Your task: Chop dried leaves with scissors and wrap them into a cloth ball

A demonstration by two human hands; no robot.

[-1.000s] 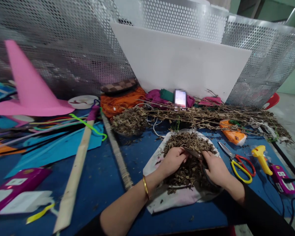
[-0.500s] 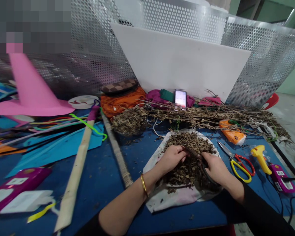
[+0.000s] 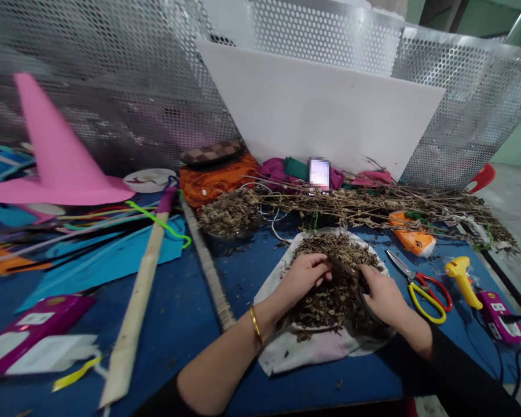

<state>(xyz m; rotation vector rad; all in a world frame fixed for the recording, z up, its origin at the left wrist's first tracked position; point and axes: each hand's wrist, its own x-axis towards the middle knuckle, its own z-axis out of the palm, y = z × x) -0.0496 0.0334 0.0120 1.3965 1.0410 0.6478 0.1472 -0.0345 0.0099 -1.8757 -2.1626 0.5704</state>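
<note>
Together, our left hand [image 3: 304, 278] and right hand [image 3: 384, 292] narrowly pinch a slender dark strip [image 3: 342, 265], too blurred to identify, over crumbled brown dried leaves [image 3: 325, 307], which a white cloth [image 3: 321, 347] presumably contains.

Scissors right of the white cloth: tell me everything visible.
The scissors have silver, metallic-looking blades and two differently coloured, plastic-looking loops: one yellow loop, one red loop. They lie on the blue table, tip toward the table's far side and slightly left, loops nearer the wearer. The blades look shut or nearly so. They sit between the white cloth and the yellow glue gun. The right hand is nearby, not touching them; only the table visibly does.
</note>
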